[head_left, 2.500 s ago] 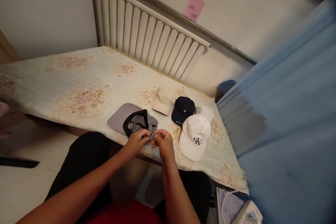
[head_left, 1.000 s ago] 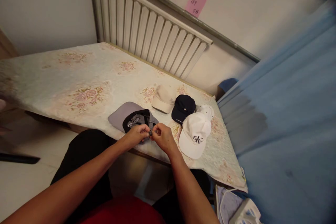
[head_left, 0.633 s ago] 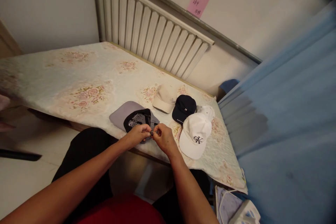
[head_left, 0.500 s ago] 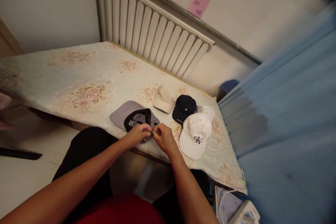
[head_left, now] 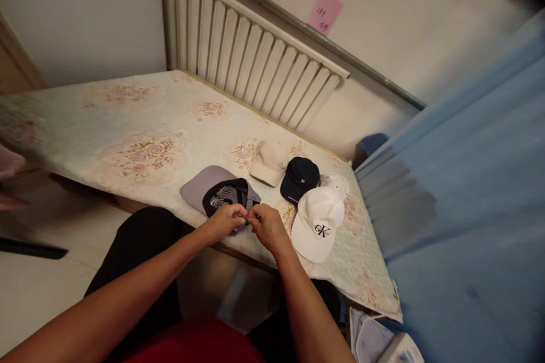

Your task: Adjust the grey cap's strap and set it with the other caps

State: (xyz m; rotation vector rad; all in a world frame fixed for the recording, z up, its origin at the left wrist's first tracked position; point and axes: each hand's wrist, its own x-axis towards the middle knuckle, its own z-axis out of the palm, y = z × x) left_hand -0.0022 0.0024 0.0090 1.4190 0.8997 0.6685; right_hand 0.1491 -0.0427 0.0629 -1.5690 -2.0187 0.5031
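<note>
A grey baseball cap (head_left: 204, 184) lies upside down near the bed's front edge, its brim to the left and its dark inside showing. At the cap's back strap, my left hand (head_left: 230, 220) pinches with thumb and fingertips. Close against it, my right hand (head_left: 264, 224) pinches the same strap area from the right. The fingers hide most of the strap and its fastening. To the right sit a beige cap (head_left: 269, 161), a navy cap (head_left: 300, 178) and a white cap (head_left: 319, 218) with black letters. Another pale cap (head_left: 338, 186) is partly covered behind the white one.
The floral-covered bed (head_left: 106, 142) runs along a radiator (head_left: 242, 51). A blue curtain (head_left: 460, 198) hangs at the right. Below the bed's right corner is a white object (head_left: 400, 349) beside a pale cloth. A pink note (head_left: 325, 13) is on the wall.
The view has shifted slightly. Both hands stay together at the grey cap's strap, with a small movement of the fingertips.
</note>
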